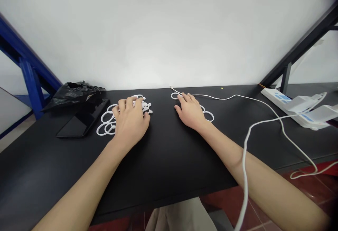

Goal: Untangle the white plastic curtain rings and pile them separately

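My left hand lies palm down over a loose cluster of flat white plastic ring pieces. Its fingers are bent and spread, with the thumb apart on the right. Large rings show to the left of it, and small knobbed ends stick out past the fingertips. Further right, my right hand rests flat with its fingers stretched out. Beneath it is another white ringed piece, whose loops show beyond the fingertips and beside the wrist. The middle of that piece is hidden by the hand.
A black phone or tablet lies left of the rings, near a crumpled black plastic bag. A white cable crosses over my right forearm. White stands on a panel sit at the right of the black table.
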Motion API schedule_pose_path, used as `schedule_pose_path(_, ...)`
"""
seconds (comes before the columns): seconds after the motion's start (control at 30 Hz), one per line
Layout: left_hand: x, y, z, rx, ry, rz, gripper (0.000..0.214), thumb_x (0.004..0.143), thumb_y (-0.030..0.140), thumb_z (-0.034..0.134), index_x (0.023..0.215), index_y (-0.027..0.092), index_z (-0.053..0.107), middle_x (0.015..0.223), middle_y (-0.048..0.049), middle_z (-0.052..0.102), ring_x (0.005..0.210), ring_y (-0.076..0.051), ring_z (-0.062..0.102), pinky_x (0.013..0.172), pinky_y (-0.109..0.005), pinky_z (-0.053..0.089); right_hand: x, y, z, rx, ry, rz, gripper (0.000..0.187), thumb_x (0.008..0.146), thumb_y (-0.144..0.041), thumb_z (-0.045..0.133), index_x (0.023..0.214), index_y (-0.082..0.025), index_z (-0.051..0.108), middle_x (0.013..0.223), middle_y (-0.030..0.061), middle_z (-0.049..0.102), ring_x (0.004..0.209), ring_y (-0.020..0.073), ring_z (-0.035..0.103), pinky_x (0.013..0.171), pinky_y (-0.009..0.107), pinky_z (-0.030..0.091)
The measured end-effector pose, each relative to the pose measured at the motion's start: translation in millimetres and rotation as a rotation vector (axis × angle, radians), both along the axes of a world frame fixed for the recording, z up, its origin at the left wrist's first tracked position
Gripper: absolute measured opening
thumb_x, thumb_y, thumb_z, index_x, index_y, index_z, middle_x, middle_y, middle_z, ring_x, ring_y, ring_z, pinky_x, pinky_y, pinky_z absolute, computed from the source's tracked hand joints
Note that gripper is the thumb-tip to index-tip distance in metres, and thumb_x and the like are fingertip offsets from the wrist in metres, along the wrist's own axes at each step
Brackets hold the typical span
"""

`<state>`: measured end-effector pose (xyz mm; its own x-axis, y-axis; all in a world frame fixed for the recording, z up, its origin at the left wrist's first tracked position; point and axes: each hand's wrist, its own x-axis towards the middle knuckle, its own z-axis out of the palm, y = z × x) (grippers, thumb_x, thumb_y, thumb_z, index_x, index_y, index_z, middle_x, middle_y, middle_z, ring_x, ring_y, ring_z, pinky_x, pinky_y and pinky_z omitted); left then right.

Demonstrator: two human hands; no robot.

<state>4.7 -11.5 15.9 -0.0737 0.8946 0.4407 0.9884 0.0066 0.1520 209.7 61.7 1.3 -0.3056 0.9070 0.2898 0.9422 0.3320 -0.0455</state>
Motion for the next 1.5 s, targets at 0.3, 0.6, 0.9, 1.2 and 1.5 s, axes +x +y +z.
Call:
schedule_pose_path(0.3, 7, -1, -2.3, -0.033, -0.047, -0.218, 0.034, 0.092, 0.034, 0.045, 0.121, 0.02, 0.058, 0.128, -0.0108, 0.058, 0.121, -0.035, 0.042, 0.1, -0.052, 0.034, -3, 1, -3.3, 0.064, -0.019, -0.039, 0.045, 0.097, -0.026, 0.037, 0.134, -0.009, 0.056, 0.138, 0.0159, 0.056, 0.133, 0.0339, 0.043, 0.116, 0.049, 0.024)
schedule_pose_path(0.6, 9, -1, -3.5, -0.046, -0.067, -0.309, 0.026, 0.092, 0.034, 0.048, 0.111, 0.021, 0.062, 0.119, -0.0088, 0.063, 0.116, -0.032, 0.044, 0.097, -0.051, 0.035, -8, 4, -5.5, 0.102, -0.032, -0.099, 0.048, 0.094, -0.029, 0.043, 0.139, -0.015, 0.052, 0.142, 0.02, 0.05, 0.131, 0.0342, 0.044, 0.115, 0.051, 0.022)
schedule_pose_path(0.9, 7, -2, -0.8, -0.039, -0.071, -0.316, 0.029, 0.093, 0.034, 0.047, 0.116, 0.022, 0.061, 0.122, -0.0086, 0.063, 0.117, -0.032, 0.045, 0.098, -0.05, 0.035, -12, -3, 10.4, 0.014, 0.009, 0.117, 0.027, 0.096, -0.016, 0.041, 0.107, -0.015, 0.066, 0.108, 0.0131, 0.065, 0.105, 0.0275, 0.056, 0.092, 0.04, 0.044)
schedule_pose_path(1.2, 9, -1, -1.5, -0.107, -0.016, -0.325, 0.042, 0.093, 0.037, 0.049, 0.131, 0.019, 0.053, 0.123, -0.0117, 0.063, 0.119, -0.034, 0.046, 0.098, -0.049, 0.034, -20, -31, 26.8, 0.117, 0.142, 0.578, 0.026, 0.097, -0.012, 0.042, 0.114, -0.015, 0.06, 0.105, 0.008, 0.064, 0.094, 0.0204, 0.052, 0.08, 0.032, 0.047)
schedule_pose_path(1.5, 6, 1, -0.5, -0.1, -0.071, -0.309, 0.035, 0.091, 0.036, 0.056, 0.123, 0.021, 0.056, 0.114, -0.0092, 0.067, 0.112, -0.031, 0.05, 0.096, -0.048, 0.037, -23, -38, 25.3, 0.021, 0.324, 0.553, 0.02, 0.096, -0.023, 0.053, 0.114, -0.019, 0.06, 0.109, 0.0068, 0.064, 0.1, 0.0191, 0.056, 0.079, 0.03, 0.048)
